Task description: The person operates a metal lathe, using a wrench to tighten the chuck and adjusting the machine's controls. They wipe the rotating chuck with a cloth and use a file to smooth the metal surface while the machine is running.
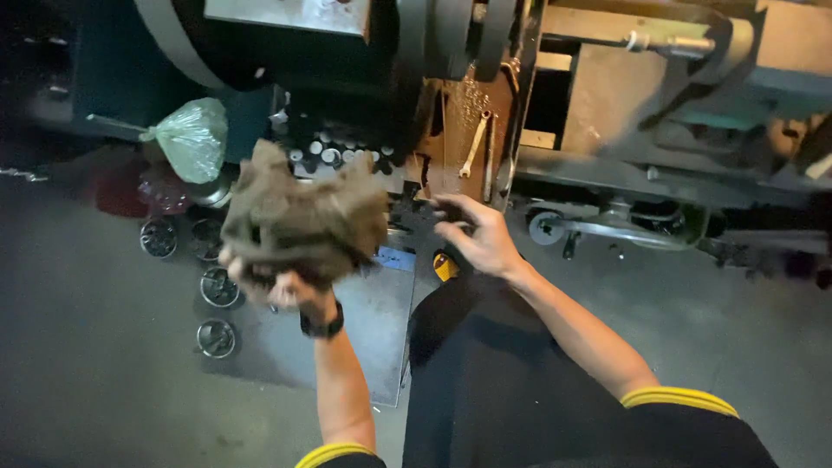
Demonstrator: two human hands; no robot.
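Note:
My left hand (282,286) is raised and grips a bunched, dirty grey-brown rag (299,217) that bulges above the fingers. A black watch sits on that wrist. My right hand (477,236) reaches forward with fingers spread and holds nothing; it hovers near the base of a large metal lathe (607,104). My dark-trousered leg fills the lower middle of the view.
Several round metal rings (217,288) lie on the floor at left beside a flat grey metal sheet (364,329). A green plastic bag (192,137) hangs at upper left. A wrench (475,143) rests on the machine's rusty panel. Small round parts (334,154) sit under the machine.

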